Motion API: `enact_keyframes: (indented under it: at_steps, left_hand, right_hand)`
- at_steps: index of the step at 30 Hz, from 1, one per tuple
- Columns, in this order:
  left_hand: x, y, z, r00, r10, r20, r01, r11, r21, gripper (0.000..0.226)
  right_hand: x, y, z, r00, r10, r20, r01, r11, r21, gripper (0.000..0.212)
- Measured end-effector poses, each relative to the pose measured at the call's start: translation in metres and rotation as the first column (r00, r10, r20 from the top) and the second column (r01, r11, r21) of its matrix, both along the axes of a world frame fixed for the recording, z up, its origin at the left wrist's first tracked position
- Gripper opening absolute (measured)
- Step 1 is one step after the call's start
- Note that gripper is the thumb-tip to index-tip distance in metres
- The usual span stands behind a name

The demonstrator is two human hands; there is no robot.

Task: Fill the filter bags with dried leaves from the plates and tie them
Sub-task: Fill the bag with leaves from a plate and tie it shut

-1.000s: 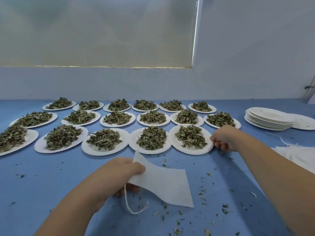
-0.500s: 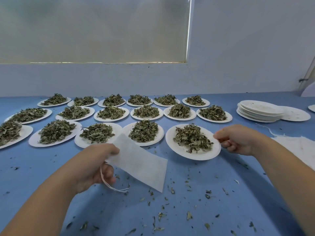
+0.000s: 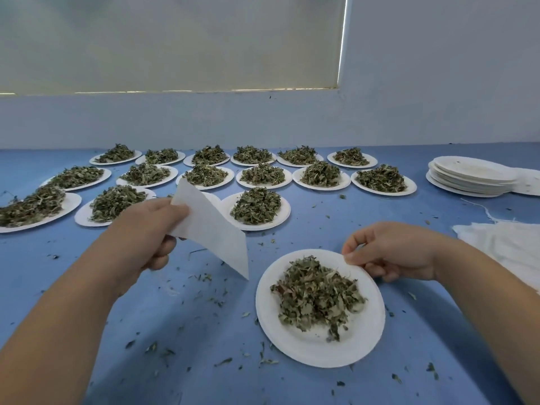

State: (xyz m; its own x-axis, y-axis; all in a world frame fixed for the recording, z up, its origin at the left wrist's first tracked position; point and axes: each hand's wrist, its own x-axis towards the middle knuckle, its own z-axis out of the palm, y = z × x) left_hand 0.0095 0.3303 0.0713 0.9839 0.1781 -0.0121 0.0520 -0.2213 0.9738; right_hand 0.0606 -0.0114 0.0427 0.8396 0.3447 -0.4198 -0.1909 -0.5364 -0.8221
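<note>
**Empty filter bag in one hand, a plate of dried leaves in the other.**

The left hand (image 3: 146, 229) grips the white filter bag (image 3: 216, 229) by its upper end, so it hangs slanted above the table (image 3: 190, 331), just left of the near plate (image 3: 292, 346). The right hand (image 3: 391, 252) pinches that plate's far rim between thumb and fingers. The bag looks thin, limp and very light, and is best held at its open edge so it can be spread. The plate seems flimsy and may bend, and its loose dried leaves (image 3: 315, 302) would spill easily, so support under the rim looks safer.
</note>
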Motion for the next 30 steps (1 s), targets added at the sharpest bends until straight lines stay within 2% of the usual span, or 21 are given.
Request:
enact_keyframes:
  at_steps: [2,4,7,9,12,14,16,19,21,24,30]
  left_hand:
    - [-0.002,-0.003,-0.001,0.991,0.080,0.111,-0.102,0.972,0.213,0.031]
    - [-0.003,-0.008,-0.004,0.952,0.153,0.263,-0.253,0.879,0.404,0.028]
    - [-0.005,-0.016,-0.006,0.908,0.154,0.389,-0.318,0.858,0.404,0.026]
    - [-0.006,-0.022,-0.007,0.895,0.138,0.424,-0.313,0.872,0.376,0.024]
    - [-0.008,-0.036,-0.008,0.880,0.085,0.467,-0.289,0.876,0.385,0.023]
    - [-0.010,-0.046,-0.010,0.864,0.001,0.503,-0.280,0.832,0.479,0.025]
    - [-0.012,-0.057,-0.012,0.852,-0.113,0.511,-0.265,0.749,0.608,0.020]
    - [-0.014,-0.071,-0.016,0.829,-0.264,0.493,-0.217,0.661,0.718,0.013]
    - [-0.016,-0.079,-0.019,0.801,-0.315,0.509,-0.200,0.661,0.724,0.013]
    - [-0.019,-0.087,-0.023,0.795,-0.322,0.515,-0.183,0.681,0.709,0.017]
    - [-0.020,-0.093,-0.027,0.806,-0.309,0.504,-0.114,0.755,0.645,0.034]
  right_hand:
    - [0.000,0.000,-0.001,1.000,-0.005,0.027,0.005,1.000,0.000,0.007]
    - [0.001,-0.001,-0.001,0.999,-0.017,0.050,0.018,1.000,-0.002,0.010]
    - [0.000,0.002,-0.002,0.989,-0.090,0.119,0.092,0.996,-0.012,0.010]
    - [0.000,0.010,-0.002,0.959,-0.154,0.236,0.166,0.986,-0.031,0.011]
    - [-0.006,0.027,0.003,0.890,-0.232,0.392,0.220,0.972,0.078,0.009]
    - [-0.015,0.040,0.009,0.857,-0.246,0.453,0.176,0.966,0.191,0.008]
    - [-0.028,0.054,0.014,0.835,-0.204,0.511,0.070,0.961,0.268,0.007]
    - [-0.043,0.074,0.010,0.792,-0.115,0.600,-0.054,0.965,0.256,0.020]
    - [-0.048,0.085,0.004,0.756,-0.117,0.644,-0.026,0.978,0.208,0.033]
    - [-0.048,0.094,-0.003,0.738,-0.167,0.654,0.031,0.976,0.214,0.037]
    - [-0.051,0.097,-0.002,0.735,-0.207,0.646,0.018,0.958,0.287,0.007]
